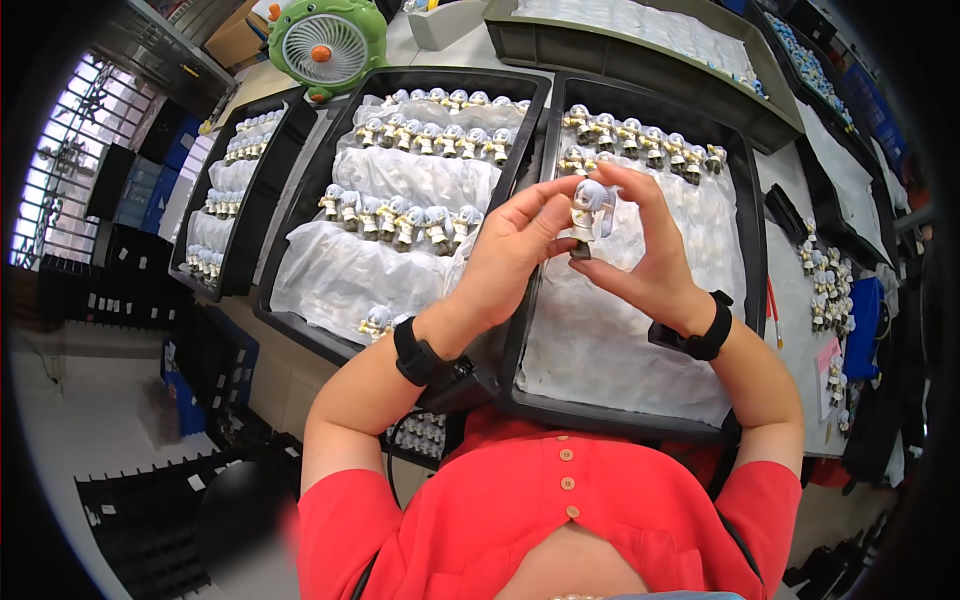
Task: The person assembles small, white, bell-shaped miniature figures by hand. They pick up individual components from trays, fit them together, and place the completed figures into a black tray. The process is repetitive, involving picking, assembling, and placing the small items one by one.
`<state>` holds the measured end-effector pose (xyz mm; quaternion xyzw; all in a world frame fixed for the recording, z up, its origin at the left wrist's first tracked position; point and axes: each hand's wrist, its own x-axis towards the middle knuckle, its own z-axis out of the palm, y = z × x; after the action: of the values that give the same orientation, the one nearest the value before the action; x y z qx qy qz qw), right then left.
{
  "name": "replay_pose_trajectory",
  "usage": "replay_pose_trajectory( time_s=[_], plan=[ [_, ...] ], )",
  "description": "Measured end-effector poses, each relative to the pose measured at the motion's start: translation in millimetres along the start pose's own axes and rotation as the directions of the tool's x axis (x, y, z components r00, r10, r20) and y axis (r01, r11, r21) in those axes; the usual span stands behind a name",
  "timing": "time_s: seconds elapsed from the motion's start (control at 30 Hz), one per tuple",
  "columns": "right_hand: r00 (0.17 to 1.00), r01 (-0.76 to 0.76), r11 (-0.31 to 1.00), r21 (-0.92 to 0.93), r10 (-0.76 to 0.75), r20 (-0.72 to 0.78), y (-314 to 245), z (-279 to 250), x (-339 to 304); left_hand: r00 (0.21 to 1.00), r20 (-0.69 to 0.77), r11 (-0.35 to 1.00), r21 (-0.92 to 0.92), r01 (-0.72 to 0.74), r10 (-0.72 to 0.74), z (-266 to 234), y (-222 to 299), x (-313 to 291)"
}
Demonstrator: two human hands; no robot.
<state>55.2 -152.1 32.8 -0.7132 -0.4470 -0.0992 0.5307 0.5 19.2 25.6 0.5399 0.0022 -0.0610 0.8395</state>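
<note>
A small figurine (590,212) with pale blue-grey hair, a white and yellow outfit and a dark base is held upright between my hands, above the right-hand black tray (522,345). My left hand (505,250) pinches its side with thumb and fingers. Curved around its other side, my right hand (655,240) has fingertips at the head and the thumb by the base. Behind my hands, similar figurines (652,140) stand in rows on white wrapping sheet. Another black tray (533,110) to the left holds more rows of figurines (400,220).
A smaller black tray (240,285) of figurines lies far left. At the back stand a green fan (325,48) and a deep grey-green crate (640,75). More figurines (828,290), a red-handled brush (774,310) and a blue item (866,325) lie on the right.
</note>
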Motion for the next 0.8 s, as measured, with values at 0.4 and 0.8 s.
replay_pose_trajectory(
  time_s=[0.4,0.8],
  plan=[
    [0.993,-0.11,0.989,0.1,0.105,0.046,6,4,-4,0.974,0.22,0.959,-0.265,0.106,-0.047,4,-6,3],
    [0.955,-0.284,0.946,0.157,0.266,0.129,9,2,-5,0.982,0.178,0.959,-0.265,0.105,-0.058,0,-8,6]
  ],
)
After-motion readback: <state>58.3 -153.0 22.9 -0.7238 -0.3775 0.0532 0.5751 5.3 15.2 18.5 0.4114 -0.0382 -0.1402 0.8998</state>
